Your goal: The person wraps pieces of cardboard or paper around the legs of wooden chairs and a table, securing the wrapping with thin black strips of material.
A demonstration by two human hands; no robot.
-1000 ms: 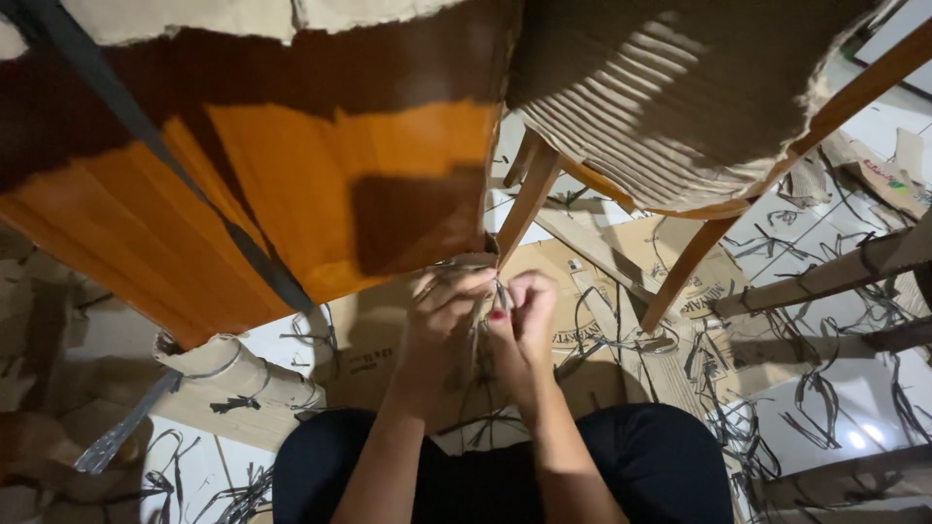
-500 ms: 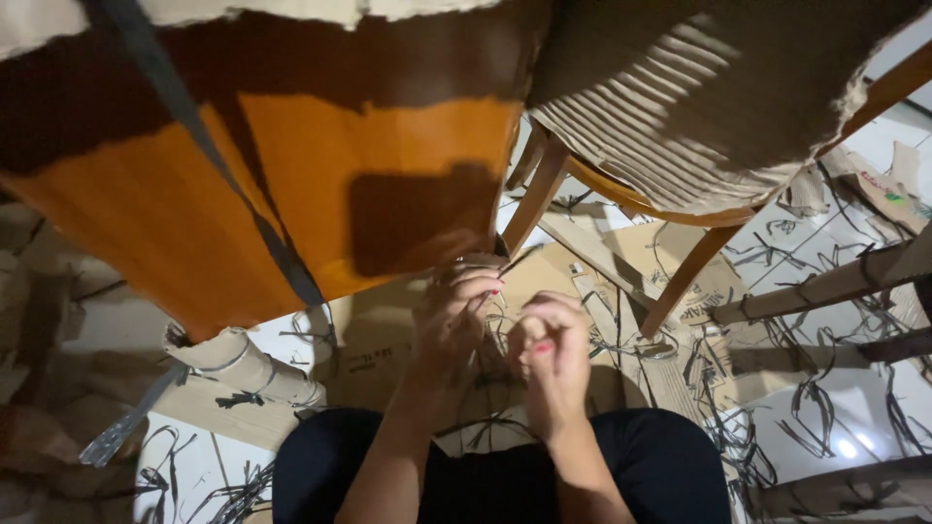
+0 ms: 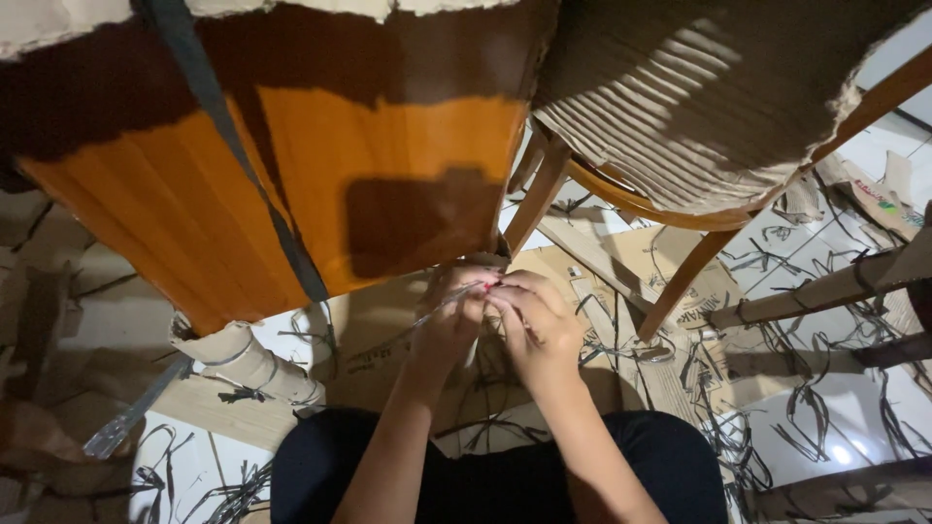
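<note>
White floor tiles [image 3: 854, 427] spread beneath everything, strewn with dark strap offcuts [image 3: 806, 408] and flattened cardboard sheets [image 3: 621, 252]. Nearest the camera sit the person's dark-clad legs [image 3: 485, 475], forearms rising from them. The left hand [image 3: 449, 315] and right hand [image 3: 529, 320] meet, fingertips pressed close together, both pinching a thin dark strap [image 3: 427, 312]. That strap is narrow, flat and slightly glossy; it runs as a taut line from the fingertips down to the left, across the left hand, and its far end is lost against the cardboard below. The pinch sits just under the lower corner of an orange wooden panel [image 3: 388, 165]. To the left, a cardboard-wrapped leg [image 3: 238, 364] bound with strap juts out. A broad dark band [image 3: 233, 146] crosses the panel diagonally. Farther off, a corrugated-cardboard-covered seat [image 3: 680, 107] rests on wooden chair legs [image 3: 684, 277], with wrapped wooden rails [image 3: 825, 286] at right.
</note>
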